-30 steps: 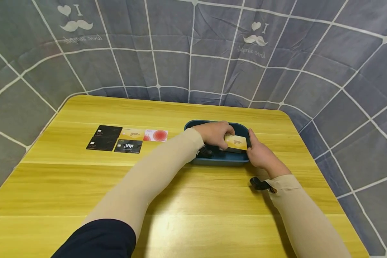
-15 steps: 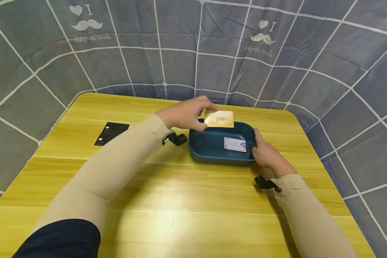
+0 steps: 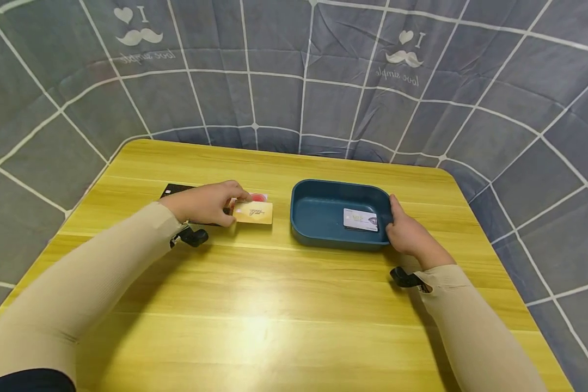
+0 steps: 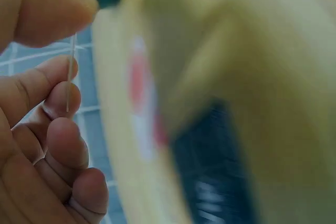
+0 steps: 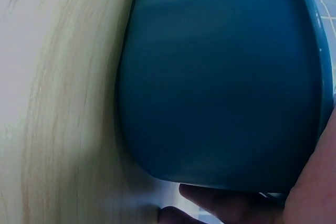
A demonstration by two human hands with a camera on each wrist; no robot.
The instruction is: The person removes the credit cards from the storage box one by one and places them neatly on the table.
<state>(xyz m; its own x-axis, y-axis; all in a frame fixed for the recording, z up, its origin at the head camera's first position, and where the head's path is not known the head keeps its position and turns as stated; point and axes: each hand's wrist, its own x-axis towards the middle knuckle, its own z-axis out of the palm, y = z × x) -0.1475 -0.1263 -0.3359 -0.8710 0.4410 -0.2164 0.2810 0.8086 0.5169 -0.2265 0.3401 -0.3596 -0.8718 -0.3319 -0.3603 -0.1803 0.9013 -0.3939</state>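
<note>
Between thumb and fingers, my left hand [image 3: 208, 201] pinches a gold card [image 3: 253, 213] by its left end. In the left wrist view the card [image 4: 72, 72] appears edge-on as a thin line. Below and behind this hand lie a pink-and-red card [image 3: 259, 197] and black cards [image 3: 173, 189], partly covered by the hand. My right hand [image 3: 410, 234] grips the right end of a dark blue plastic box [image 3: 340, 242]. Its fingers [image 5: 226, 203] lie against the box's end in the right wrist view. Inside the box is a white-silver card [image 3: 360, 219] on top of a darker one.
The yellow wooden table [image 3: 294, 305] carries the box at centre right and the laid-out cards at left. A grey checked curtain [image 3: 274, 81] hangs behind the table's far edge and along its sides.
My left hand has lifted the gold card out of the box and carried it left to the laid-out cards. The silver card in the box is now uncovered. My right hand stays at the box.
</note>
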